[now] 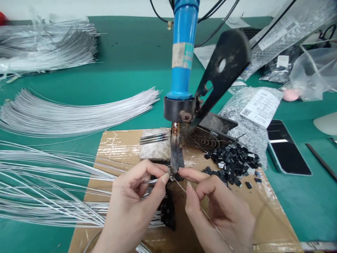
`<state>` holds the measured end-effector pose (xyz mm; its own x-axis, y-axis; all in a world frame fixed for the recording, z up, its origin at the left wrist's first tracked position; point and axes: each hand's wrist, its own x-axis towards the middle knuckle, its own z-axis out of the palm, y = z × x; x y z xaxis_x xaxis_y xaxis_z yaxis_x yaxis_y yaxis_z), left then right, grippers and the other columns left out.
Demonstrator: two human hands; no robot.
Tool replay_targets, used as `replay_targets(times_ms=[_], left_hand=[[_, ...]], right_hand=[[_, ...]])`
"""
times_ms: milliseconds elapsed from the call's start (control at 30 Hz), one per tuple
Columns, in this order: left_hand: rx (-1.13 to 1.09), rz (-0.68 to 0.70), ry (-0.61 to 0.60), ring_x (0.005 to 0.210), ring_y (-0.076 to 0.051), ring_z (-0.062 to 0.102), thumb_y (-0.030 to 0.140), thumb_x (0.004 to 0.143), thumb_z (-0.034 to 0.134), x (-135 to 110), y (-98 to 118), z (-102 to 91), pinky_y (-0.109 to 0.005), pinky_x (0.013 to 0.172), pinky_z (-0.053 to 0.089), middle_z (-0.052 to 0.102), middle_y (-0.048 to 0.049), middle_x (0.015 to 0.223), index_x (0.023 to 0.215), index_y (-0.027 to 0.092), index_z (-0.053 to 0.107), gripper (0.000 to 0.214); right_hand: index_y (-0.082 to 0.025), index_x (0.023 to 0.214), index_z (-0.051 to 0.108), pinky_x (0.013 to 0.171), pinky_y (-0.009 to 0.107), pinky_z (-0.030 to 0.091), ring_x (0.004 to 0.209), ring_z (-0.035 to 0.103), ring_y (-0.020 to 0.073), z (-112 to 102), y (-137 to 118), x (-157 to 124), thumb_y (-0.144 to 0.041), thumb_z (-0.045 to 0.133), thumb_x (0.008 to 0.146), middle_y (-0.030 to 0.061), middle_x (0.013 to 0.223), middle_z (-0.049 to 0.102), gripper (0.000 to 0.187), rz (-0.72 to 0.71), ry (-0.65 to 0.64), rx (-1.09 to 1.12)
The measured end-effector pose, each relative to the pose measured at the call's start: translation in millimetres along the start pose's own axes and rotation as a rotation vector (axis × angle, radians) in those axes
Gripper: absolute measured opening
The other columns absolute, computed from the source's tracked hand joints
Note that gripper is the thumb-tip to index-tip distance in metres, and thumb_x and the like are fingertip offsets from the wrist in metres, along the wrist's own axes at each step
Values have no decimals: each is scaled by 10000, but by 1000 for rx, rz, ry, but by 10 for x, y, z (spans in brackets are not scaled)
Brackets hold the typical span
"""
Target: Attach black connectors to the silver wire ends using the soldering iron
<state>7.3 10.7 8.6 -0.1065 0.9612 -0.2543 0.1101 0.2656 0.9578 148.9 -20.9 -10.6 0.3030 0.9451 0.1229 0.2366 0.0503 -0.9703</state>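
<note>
A blue-handled soldering iron [183, 52] stands fixed in a black stand [223, 73], its tip [174, 154] pointing down at a cardboard sheet [265, 207]. My left hand [131, 207] pinches the end of a thin silver wire [151, 181] right at the tip. My right hand [218, 211] meets it from the right, thumb and forefinger pinched at the same spot, with a thin wire [207, 218] trailing down across its palm. A small dark part may sit between the fingertips; I cannot make it out.
Bundles of silver wires [65, 116] fan across the green table [126, 59] at left and front left. A pile of small black parts [231, 161] lies right of the iron, beside labelled bags [252, 109]. A phone [286, 147] lies further right.
</note>
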Motion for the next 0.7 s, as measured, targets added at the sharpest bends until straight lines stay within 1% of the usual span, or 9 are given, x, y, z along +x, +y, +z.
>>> replay_targets(times_ms=[100,200,333,433,500,600,700], left_hand=[[24,49,-49,667,-95,664,159,857,767,11,-18,-26,-132,605,495,776,14,810,748,209,728,127],[64,53,-86,682,-108,679,160,889,749,26,-38,-47,-147,612,511,790,0,844,778,208,729,123],[50,58,-60,680,-112,684,152,887,747,29,-47,-39,-153,606,513,794,0,845,756,208,718,145],[62,81,-72,691,-118,703,154,897,741,21,-58,-40,-157,612,527,797,-2,859,772,212,724,139],[79,83,-86,702,-121,711,158,913,731,15,-67,-52,-161,618,533,800,-6,881,791,215,727,135],[85,75,-91,715,-124,714,179,937,717,10,-70,-68,-165,616,532,798,-8,892,805,217,726,138],[85,87,-91,742,-122,720,175,939,713,10,-63,-69,-157,635,538,796,0,896,805,223,725,143]], right_hand=[[-241,700,552,728,195,554,901,821,135,-19,8,5,-161,677,905,-17,1087,846,253,-13,-17,-13],[-241,705,557,721,218,571,939,825,172,-35,0,14,-161,675,905,12,1079,850,246,-31,-29,-26],[-239,701,548,648,218,555,879,827,170,-41,-20,20,-162,680,907,13,1077,856,257,-23,-34,-69],[-239,699,558,682,228,565,919,829,184,-40,-15,14,-164,674,912,26,1079,855,253,-22,-35,-57],[-241,712,561,730,222,573,955,828,178,-39,-5,9,-164,670,913,11,1092,851,242,-26,-32,-32],[-243,720,558,721,189,562,917,826,141,-37,2,8,-166,685,905,-29,1089,847,237,-27,-26,-38],[-241,705,558,697,188,564,882,825,139,-33,-10,14,-165,694,903,-19,1072,851,252,-35,-26,-64]])
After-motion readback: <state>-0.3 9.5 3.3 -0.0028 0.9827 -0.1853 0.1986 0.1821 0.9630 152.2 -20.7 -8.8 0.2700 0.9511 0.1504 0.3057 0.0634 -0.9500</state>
